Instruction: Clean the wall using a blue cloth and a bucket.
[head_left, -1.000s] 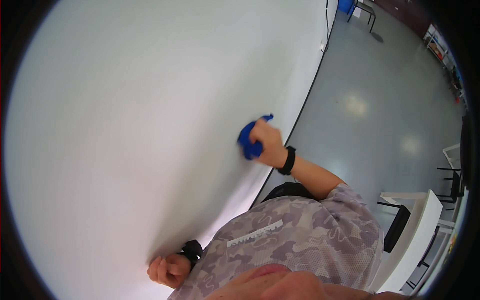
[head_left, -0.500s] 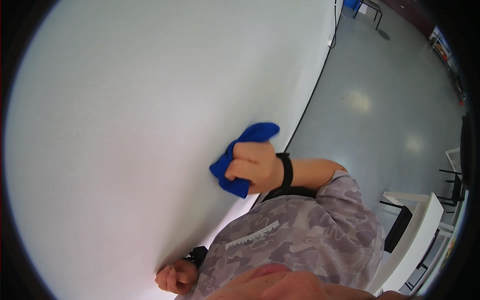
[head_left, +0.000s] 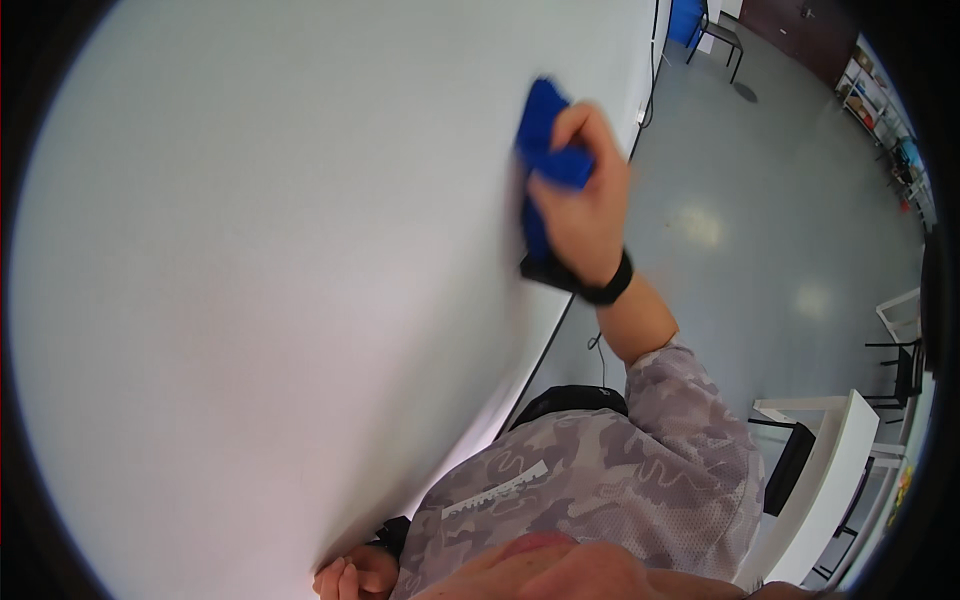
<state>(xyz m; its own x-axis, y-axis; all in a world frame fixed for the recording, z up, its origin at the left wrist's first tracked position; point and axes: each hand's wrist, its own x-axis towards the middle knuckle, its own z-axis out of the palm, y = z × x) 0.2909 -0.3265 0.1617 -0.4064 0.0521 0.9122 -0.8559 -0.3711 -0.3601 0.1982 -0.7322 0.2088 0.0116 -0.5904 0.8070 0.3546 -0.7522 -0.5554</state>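
Observation:
My right hand (head_left: 592, 205) grips a crumpled blue cloth (head_left: 562, 167) against a white wall-like surface (head_left: 300, 220), near that surface's right-hand edge. The cloth sticks out above and below the fingers, and the hand is slightly blurred. A black band (head_left: 610, 282) circles the right wrist, with a dark flat piece on its wall side. Low at the lower left, my left hand (head_left: 358, 575) rests close to the same white surface. Its fingers are curled in, and nothing shows in them. A black band sits on that wrist too.
Grey floor (head_left: 720, 180) stretches to the right of the white surface. A white table (head_left: 825, 490) with a black chair (head_left: 790, 468) stands at lower right. Farther off are another chair (head_left: 718, 38), shelves (head_left: 865, 95) and a dark red door (head_left: 790, 35). A cable (head_left: 653, 70) hangs along the upper edge.
My right hand has moved up and to the right with the blue cloth, the arm stretching farther out. My left hand has shifted slightly lower in view.

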